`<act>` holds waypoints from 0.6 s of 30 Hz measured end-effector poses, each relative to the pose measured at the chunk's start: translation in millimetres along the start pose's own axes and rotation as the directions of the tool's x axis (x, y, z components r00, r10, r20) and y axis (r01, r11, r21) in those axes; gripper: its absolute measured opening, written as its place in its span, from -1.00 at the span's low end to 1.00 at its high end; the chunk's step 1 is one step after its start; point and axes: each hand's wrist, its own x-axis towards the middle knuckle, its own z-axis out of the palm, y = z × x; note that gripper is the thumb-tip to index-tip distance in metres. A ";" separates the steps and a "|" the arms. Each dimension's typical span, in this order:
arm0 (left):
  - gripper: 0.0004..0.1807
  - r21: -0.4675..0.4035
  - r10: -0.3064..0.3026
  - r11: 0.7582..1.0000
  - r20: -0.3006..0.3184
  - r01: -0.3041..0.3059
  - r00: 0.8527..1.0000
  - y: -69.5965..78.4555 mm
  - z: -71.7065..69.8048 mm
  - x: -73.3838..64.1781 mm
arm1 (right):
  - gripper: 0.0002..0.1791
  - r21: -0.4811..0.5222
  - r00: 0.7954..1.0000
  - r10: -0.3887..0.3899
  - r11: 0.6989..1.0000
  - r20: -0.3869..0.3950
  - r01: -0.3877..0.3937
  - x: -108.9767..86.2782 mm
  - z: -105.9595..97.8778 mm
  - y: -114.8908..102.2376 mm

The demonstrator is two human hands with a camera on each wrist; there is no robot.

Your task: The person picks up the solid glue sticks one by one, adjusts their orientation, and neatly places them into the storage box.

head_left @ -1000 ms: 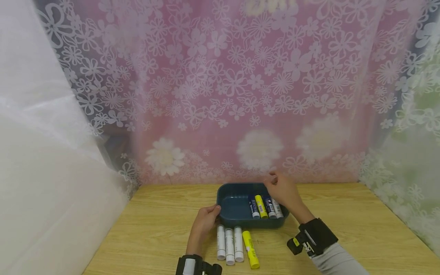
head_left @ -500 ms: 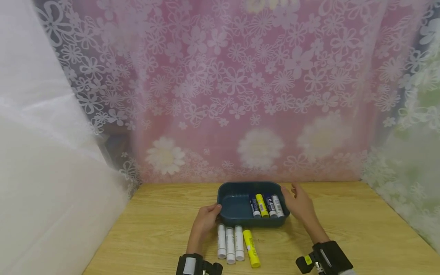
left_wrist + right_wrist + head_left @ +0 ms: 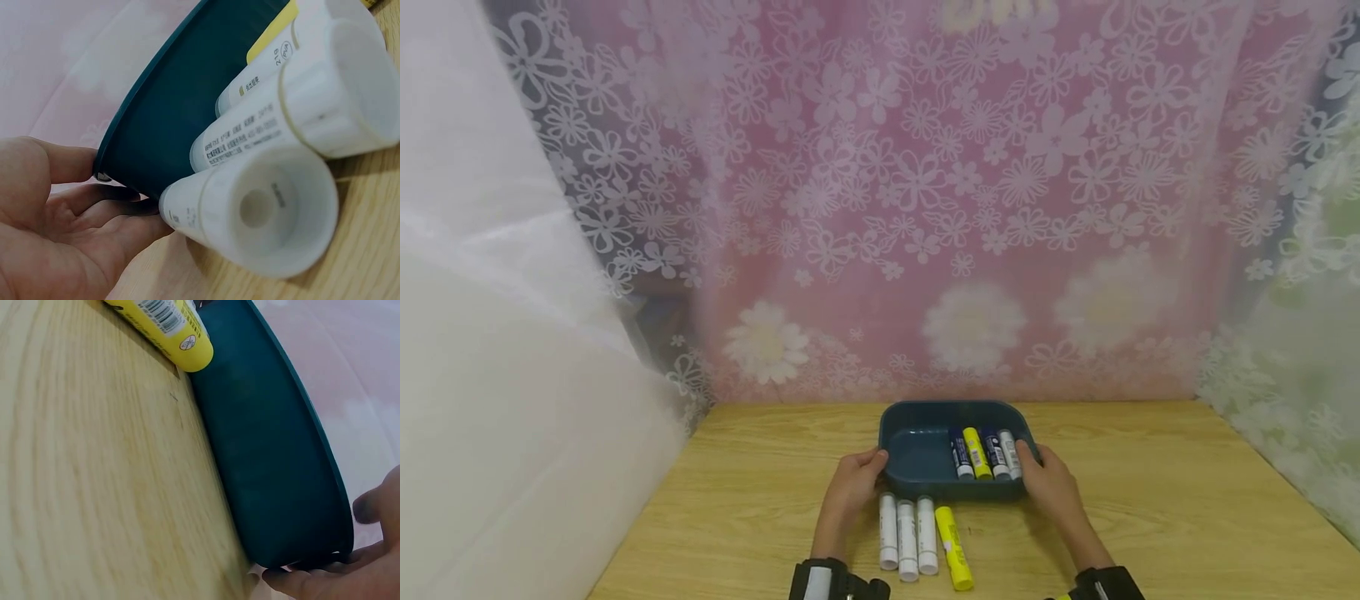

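A dark teal plastic tray (image 3: 917, 457) sits toward the back of the table, a hand at each end. My left hand (image 3: 850, 483) grips its left end, thumb at the rim and fingers below, as the left wrist view shows. At the right end, my right hand (image 3: 1054, 487) holds the corner, thumb over the rim and fingers curled beneath. Several glue sticks lie side by side in the tray's right half, among them a yellow one (image 3: 977, 452) and a white one (image 3: 1009, 454). The tray's left half shows its bare bottom.
On the wood-grain table (image 3: 760, 500), three white glue sticks (image 3: 907, 542) lie in a row before the tray. A yellow glue stick (image 3: 954, 550) lies slanted to their right. Behind the table hangs a pink flowered curtain (image 3: 865, 200); a white sheet (image 3: 512, 375) covers the left side.
My right hand has come from above the tray's back right, out past its right side, and onto its right end. The left hand keeps its hold on the left end.
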 end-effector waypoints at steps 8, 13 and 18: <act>-0.51 0.005 0.003 1.000 0.005 -0.003 1.000 -1.1 1.2 -1.4 | -0.32 0.061 1.000 0.022 0.998 -0.022 -0.021 -3.3 3.7 8.9; -0.51 0.026 0.000 1.000 -0.005 0.000 1.000 -0.5 -0.1 -2.3 | -0.34 0.088 0.999 0.025 0.996 -0.031 -0.022 -3.4 5.1 11.1; -0.50 0.004 0.005 1.000 0.012 -0.005 1.000 -0.4 0.7 -0.3 | -0.36 0.089 0.998 0.026 0.996 -0.050 -0.021 -2.9 5.1 12.9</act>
